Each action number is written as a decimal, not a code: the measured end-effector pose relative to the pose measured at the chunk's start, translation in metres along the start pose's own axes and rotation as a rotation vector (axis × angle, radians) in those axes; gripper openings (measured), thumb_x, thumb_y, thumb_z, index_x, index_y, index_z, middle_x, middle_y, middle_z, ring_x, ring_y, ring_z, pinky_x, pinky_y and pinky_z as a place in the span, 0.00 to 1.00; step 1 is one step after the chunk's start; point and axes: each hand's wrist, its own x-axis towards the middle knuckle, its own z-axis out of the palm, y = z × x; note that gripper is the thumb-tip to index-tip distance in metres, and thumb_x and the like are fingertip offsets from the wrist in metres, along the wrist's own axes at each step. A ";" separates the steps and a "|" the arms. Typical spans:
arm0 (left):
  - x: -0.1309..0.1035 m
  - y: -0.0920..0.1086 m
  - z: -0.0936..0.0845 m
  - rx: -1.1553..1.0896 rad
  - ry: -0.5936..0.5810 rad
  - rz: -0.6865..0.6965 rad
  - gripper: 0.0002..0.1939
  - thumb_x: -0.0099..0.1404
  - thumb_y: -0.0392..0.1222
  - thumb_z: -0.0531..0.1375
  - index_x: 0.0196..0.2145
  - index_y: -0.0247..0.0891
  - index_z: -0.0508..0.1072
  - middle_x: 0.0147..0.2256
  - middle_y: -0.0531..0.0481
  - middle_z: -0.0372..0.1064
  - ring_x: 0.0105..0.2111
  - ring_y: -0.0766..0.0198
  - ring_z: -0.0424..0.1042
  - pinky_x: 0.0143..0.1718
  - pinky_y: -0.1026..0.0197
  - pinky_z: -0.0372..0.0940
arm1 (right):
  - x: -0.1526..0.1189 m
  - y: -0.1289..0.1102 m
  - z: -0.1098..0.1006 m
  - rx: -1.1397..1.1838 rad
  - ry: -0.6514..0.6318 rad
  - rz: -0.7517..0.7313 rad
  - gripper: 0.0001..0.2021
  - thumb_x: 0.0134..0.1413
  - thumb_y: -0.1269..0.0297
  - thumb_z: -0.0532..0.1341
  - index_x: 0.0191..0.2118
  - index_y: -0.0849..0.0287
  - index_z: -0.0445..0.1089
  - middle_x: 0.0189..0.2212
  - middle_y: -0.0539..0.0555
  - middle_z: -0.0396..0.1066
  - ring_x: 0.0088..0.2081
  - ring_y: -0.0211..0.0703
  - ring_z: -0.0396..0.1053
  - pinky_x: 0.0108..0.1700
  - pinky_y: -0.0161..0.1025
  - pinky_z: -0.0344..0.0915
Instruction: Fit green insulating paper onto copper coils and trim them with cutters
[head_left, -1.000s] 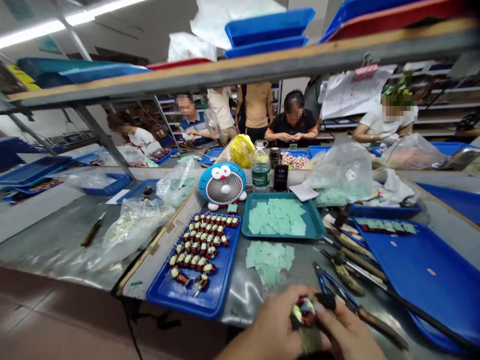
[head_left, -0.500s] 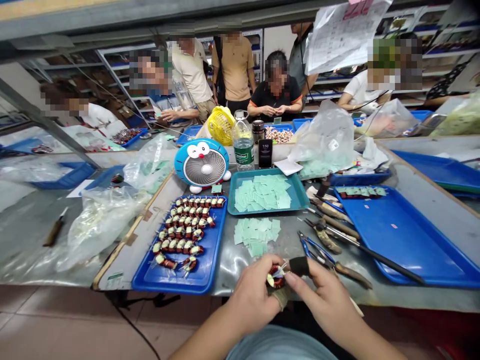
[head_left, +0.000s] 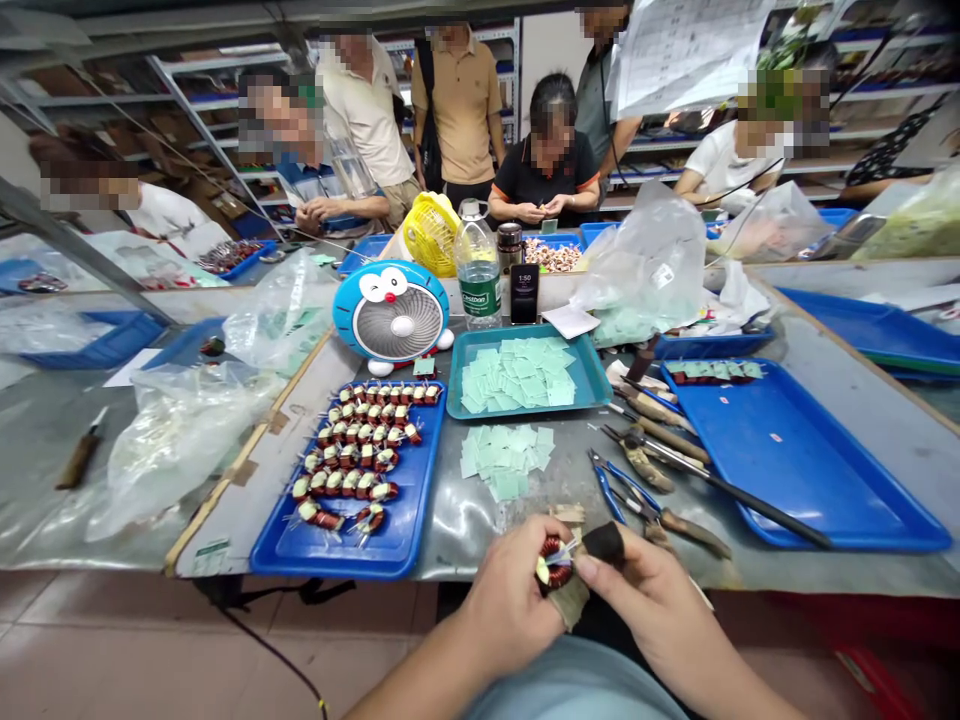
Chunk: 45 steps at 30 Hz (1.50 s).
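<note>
Just past the table's front edge, my left hand (head_left: pixel 510 590) is closed around a ring-shaped, copper-wound coil (head_left: pixel 559 577) with pale yellow sections. Thin wire leads (head_left: pixel 568 548) stick out of it towards my right hand (head_left: pixel 660 595), whose thumb and forefinger pinch at their ends. A black wrap covers a finger of that hand, and tan wrapping shows beneath the coil. Ahead of the hands lies a loose pile of pale green square sheets (head_left: pixel 507 458). Similar coils (head_left: pixel 352 455) sit in rows in the blue tray (head_left: pixel 281 550) on the left.
A teal tray (head_left: pixel 455 402) holds more green sheets. Pliers (head_left: pixel 626 490) and other long-handled tools lie right of the pile. The right blue tray (head_left: pixel 817 450) carries several coils with green sheets. A blue fan (head_left: pixel 390 315), a bottle (head_left: pixel 478 285) and a phone (head_left: pixel 524 293) stand behind.
The view has shifted slightly, so the bench appears a little further left and higher. Both hands still hold the coil and its leads, with little visible movement.
</note>
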 end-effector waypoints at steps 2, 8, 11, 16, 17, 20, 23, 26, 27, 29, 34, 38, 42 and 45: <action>0.001 -0.001 -0.002 0.021 -0.014 0.030 0.14 0.64 0.42 0.63 0.46 0.41 0.67 0.39 0.48 0.73 0.35 0.60 0.71 0.38 0.59 0.63 | -0.001 0.001 -0.003 -0.092 -0.013 -0.032 0.24 0.60 0.45 0.62 0.41 0.66 0.73 0.40 0.55 0.70 0.43 0.31 0.67 0.48 0.24 0.65; 0.005 0.003 -0.013 0.041 -0.092 0.039 0.17 0.63 0.38 0.61 0.47 0.41 0.61 0.37 0.50 0.71 0.32 0.62 0.68 0.33 0.61 0.61 | 0.004 -0.013 -0.016 -0.193 -0.023 -0.082 0.25 0.62 0.44 0.60 0.47 0.64 0.72 0.46 0.55 0.70 0.47 0.33 0.68 0.51 0.25 0.66; 0.005 0.005 -0.014 0.054 -0.135 0.058 0.17 0.60 0.36 0.61 0.44 0.41 0.60 0.34 0.53 0.67 0.29 0.64 0.65 0.31 0.62 0.59 | 0.009 -0.029 -0.023 -0.349 -0.131 -0.086 0.24 0.63 0.44 0.58 0.43 0.64 0.74 0.42 0.54 0.71 0.44 0.31 0.67 0.46 0.23 0.63; 0.001 0.007 -0.017 0.059 -0.182 0.079 0.15 0.60 0.36 0.60 0.42 0.41 0.59 0.31 0.55 0.64 0.27 0.65 0.62 0.29 0.63 0.56 | 0.014 -0.044 -0.027 -0.463 -0.280 -0.112 0.25 0.67 0.45 0.55 0.39 0.66 0.72 0.38 0.53 0.71 0.39 0.28 0.65 0.41 0.23 0.59; 0.000 0.007 -0.017 0.051 -0.181 0.083 0.14 0.60 0.36 0.60 0.42 0.41 0.59 0.31 0.55 0.63 0.27 0.65 0.61 0.29 0.63 0.55 | 0.013 -0.043 -0.026 -0.478 -0.282 -0.149 0.23 0.68 0.47 0.54 0.39 0.65 0.73 0.38 0.53 0.70 0.39 0.28 0.65 0.41 0.23 0.58; -0.003 0.009 -0.018 -0.081 -0.169 0.024 0.19 0.62 0.38 0.63 0.48 0.41 0.60 0.34 0.53 0.65 0.30 0.65 0.63 0.33 0.62 0.59 | 0.009 -0.031 -0.022 -0.572 -0.169 -0.454 0.16 0.70 0.59 0.53 0.40 0.65 0.73 0.38 0.54 0.70 0.40 0.28 0.63 0.43 0.24 0.58; -0.004 0.008 -0.012 -0.485 -0.243 -0.150 0.40 0.61 0.48 0.69 0.63 0.41 0.53 0.42 0.46 0.68 0.36 0.61 0.69 0.39 0.59 0.65 | 0.005 -0.013 -0.019 -0.708 0.052 -0.924 0.10 0.68 0.70 0.54 0.41 0.64 0.73 0.40 0.55 0.70 0.42 0.30 0.61 0.48 0.29 0.58; -0.003 0.004 -0.006 -0.857 -0.346 -0.322 0.37 0.64 0.66 0.62 0.57 0.34 0.61 0.35 0.46 0.68 0.31 0.62 0.70 0.33 0.60 0.66 | 0.005 -0.001 -0.020 -0.811 0.068 -1.160 0.10 0.67 0.70 0.54 0.40 0.64 0.73 0.42 0.56 0.70 0.47 0.35 0.62 0.56 0.38 0.60; -0.003 0.004 -0.006 -0.882 -0.337 -0.343 0.34 0.66 0.67 0.59 0.53 0.33 0.63 0.32 0.48 0.66 0.30 0.64 0.68 0.32 0.61 0.64 | 0.004 0.000 -0.022 -0.820 0.050 -1.177 0.10 0.67 0.70 0.54 0.38 0.64 0.72 0.43 0.56 0.70 0.48 0.35 0.63 0.57 0.40 0.60; -0.001 0.005 -0.010 -0.784 -0.275 -0.312 0.26 0.69 0.61 0.59 0.49 0.35 0.64 0.33 0.50 0.65 0.31 0.66 0.66 0.35 0.63 0.62 | 0.003 0.000 -0.026 -0.803 0.057 -1.160 0.10 0.67 0.70 0.54 0.36 0.65 0.71 0.44 0.55 0.70 0.50 0.35 0.64 0.58 0.38 0.61; 0.006 0.018 -0.032 -0.221 -0.233 -0.101 0.19 0.69 0.40 0.61 0.55 0.41 0.63 0.47 0.47 0.69 0.42 0.61 0.67 0.45 0.60 0.62 | -0.008 -0.006 -0.042 -0.711 0.222 -0.797 0.09 0.67 0.69 0.57 0.50 0.60 0.70 0.48 0.52 0.68 0.50 0.24 0.66 0.53 0.20 0.62; 0.012 0.025 -0.033 -0.028 -0.249 -0.002 0.20 0.65 0.34 0.59 0.54 0.43 0.63 0.44 0.50 0.71 0.40 0.62 0.70 0.42 0.61 0.63 | -0.009 -0.006 -0.039 -0.603 0.138 -0.572 0.10 0.68 0.63 0.58 0.51 0.57 0.70 0.47 0.48 0.68 0.48 0.19 0.67 0.51 0.15 0.62; 0.015 0.026 -0.025 0.029 -0.211 0.039 0.18 0.63 0.34 0.59 0.50 0.42 0.64 0.43 0.50 0.71 0.39 0.61 0.71 0.40 0.61 0.64 | -0.005 -0.011 -0.027 -0.428 0.002 -0.333 0.15 0.69 0.54 0.56 0.46 0.60 0.72 0.42 0.49 0.69 0.44 0.20 0.67 0.47 0.16 0.63; 0.014 0.022 -0.018 0.083 -0.156 0.039 0.13 0.65 0.40 0.60 0.47 0.41 0.65 0.38 0.50 0.72 0.33 0.62 0.70 0.34 0.62 0.62 | -0.005 -0.016 -0.021 -0.322 -0.057 -0.219 0.19 0.69 0.50 0.54 0.44 0.62 0.72 0.41 0.50 0.69 0.44 0.22 0.67 0.48 0.17 0.63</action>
